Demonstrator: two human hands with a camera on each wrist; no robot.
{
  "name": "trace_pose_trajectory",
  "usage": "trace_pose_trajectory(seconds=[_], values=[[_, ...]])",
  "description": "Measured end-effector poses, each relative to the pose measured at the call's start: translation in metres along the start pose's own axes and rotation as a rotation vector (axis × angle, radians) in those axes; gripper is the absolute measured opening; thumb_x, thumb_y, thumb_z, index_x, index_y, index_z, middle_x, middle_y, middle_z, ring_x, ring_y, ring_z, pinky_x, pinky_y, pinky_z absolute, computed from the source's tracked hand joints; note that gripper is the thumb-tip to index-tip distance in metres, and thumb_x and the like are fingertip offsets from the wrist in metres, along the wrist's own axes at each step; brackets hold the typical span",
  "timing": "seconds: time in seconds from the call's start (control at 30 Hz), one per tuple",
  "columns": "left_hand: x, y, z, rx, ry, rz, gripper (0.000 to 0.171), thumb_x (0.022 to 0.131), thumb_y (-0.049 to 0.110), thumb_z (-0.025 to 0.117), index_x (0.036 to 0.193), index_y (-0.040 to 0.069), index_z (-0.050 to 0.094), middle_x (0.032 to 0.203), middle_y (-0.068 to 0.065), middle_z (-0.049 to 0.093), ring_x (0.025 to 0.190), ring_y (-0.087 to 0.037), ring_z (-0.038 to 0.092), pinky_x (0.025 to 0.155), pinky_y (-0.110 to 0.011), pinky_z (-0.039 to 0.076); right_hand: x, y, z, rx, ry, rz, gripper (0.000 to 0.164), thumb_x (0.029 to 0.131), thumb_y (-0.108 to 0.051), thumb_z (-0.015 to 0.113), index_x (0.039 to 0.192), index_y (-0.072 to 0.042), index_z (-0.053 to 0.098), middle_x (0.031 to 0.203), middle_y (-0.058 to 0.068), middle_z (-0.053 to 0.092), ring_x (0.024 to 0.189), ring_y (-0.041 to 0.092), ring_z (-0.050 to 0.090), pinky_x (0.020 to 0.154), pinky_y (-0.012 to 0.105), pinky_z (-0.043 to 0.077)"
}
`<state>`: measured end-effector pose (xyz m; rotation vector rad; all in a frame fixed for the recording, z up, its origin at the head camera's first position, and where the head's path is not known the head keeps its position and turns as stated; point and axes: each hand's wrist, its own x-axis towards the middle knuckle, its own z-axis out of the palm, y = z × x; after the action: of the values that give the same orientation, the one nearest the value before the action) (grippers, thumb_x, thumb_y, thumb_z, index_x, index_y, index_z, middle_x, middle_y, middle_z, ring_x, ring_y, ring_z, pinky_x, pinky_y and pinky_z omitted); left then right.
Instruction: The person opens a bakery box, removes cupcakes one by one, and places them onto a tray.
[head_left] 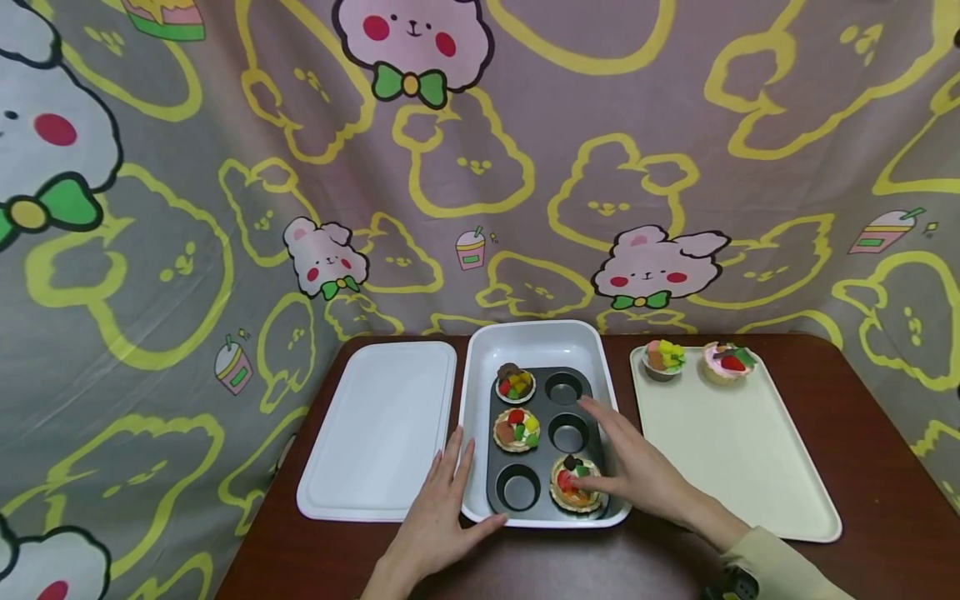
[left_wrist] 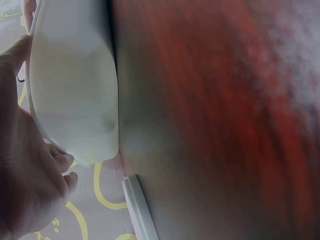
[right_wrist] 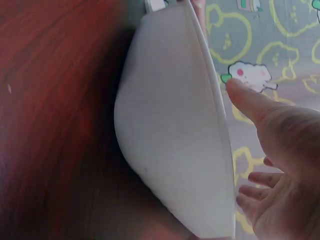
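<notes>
Here, the left hand (head_left: 442, 518) touches the white bin's rim (head_left: 558, 522).

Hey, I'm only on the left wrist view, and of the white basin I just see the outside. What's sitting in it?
Observer: From the head view, the white basin holds a dark muffin tin with pastries in three of its six cups.
Operator: Good. Where's the right hand compared with those?
Observer: In the head view it reaches across the basin's right rim, with the thumb in front of the near-right pastry; whether they touch, I can't tell.
</notes>
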<state>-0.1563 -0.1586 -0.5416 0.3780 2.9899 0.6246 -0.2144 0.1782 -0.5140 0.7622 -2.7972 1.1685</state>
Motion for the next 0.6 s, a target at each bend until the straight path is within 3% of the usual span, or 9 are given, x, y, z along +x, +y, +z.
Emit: trace_pose_trajectory(seconds=[0.13,0.27,0.37,0.47,0.6], values=[[0.000,-0.001,0.001,0.000,0.008,0.007,0.120,0.089,0.083,0.068,0.176,0.012,0.025,0.188,-0.010,0.010,0.171,-0.032,0.026,0.139,-0.057,0.028,0.001,-0.004,0.006,0.019,-0.046,-0.032,0.114,0.078,-0.041,0.101,0.169,-0.015,0.038,0.171,0.019,0.047,0.152,0.043,0.054,0.119,0.066,0.051],[0.000,0.000,0.000,0.006,0.012,0.014,0.119,0.090,0.081,0.070,0.176,0.012,0.025,0.188,-0.011,0.010,0.170,-0.033,0.028,0.138,-0.058,0.029,0.002,-0.005,0.009,0.049,-0.110,-0.002,0.113,0.077,-0.045,0.101,0.169,-0.021,0.040,0.172,0.015,0.046,0.152,0.041,0.054,0.119,0.067,0.051],[0.000,0.001,0.000,0.011,0.005,0.010,0.119,0.090,0.081,0.069,0.177,0.013,0.024,0.188,-0.010,0.009,0.170,-0.033,0.028,0.138,-0.058,0.029,0.002,-0.007,0.011,0.056,-0.160,0.010,0.111,0.077,-0.046,0.101,0.167,-0.020,0.043,0.169,0.019,0.047,0.149,0.044,0.055,0.115,0.070,0.053],[0.000,0.001,0.000,0.015,-0.003,0.003,0.119,0.090,0.081,0.069,0.176,0.013,0.024,0.188,-0.010,0.009,0.170,-0.034,0.029,0.139,-0.057,0.028,0.004,-0.006,0.013,0.004,-0.188,-0.031,0.107,0.076,-0.049,0.101,0.163,-0.015,0.049,0.163,0.020,0.052,0.144,0.044,0.058,0.113,0.071,0.054],[0.001,0.000,0.000,0.016,-0.004,0.000,0.119,0.090,0.082,0.068,0.176,0.012,0.025,0.188,-0.011,0.010,0.170,-0.034,0.029,0.139,-0.056,0.027,0.005,-0.003,0.018,-0.121,-0.154,-0.119,0.098,0.072,-0.053,0.101,0.153,-0.014,0.060,0.146,0.011,0.064,0.128,0.030,0.067,0.107,0.060,0.061]])
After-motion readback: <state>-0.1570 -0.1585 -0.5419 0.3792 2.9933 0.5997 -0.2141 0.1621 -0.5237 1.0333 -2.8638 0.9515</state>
